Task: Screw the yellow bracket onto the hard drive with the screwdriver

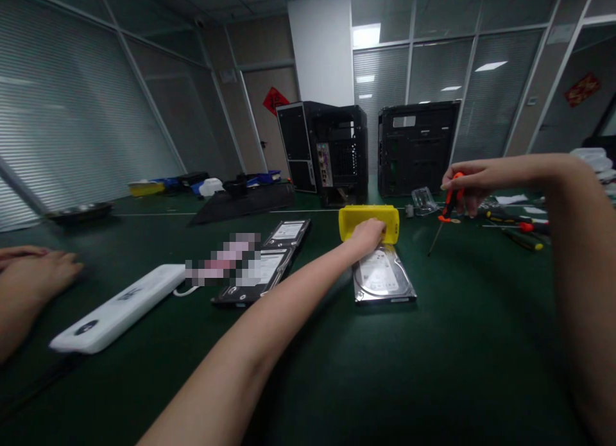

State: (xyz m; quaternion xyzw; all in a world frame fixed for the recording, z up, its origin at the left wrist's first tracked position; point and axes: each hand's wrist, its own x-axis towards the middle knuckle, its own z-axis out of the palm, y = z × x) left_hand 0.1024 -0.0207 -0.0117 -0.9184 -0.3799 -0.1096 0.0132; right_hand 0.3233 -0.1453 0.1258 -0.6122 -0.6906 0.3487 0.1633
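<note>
My left hand (369, 235) reaches into a yellow plastic bin (347, 224), its fingers curled together. The fingertips are hidden, so what they hold, if anything, does not show. Just in front of the bin, partly under that hand, a silver hard drive (380, 276) lies flat on the green table. My right hand (469, 183) is raised off to the right, closed on a screwdriver (450, 204) with an orange and black handle. The screwdriver's thin shaft slants down and left, its tip low over the table.
Two more hard drives (287, 233) lie left of my left forearm, beside a white power strip (120, 308). Another person's hands (38, 273) rest at the left edge. Computer cases (332, 151) stand behind; pliers (522, 240) and a clear plastic piece (423, 201) lie right.
</note>
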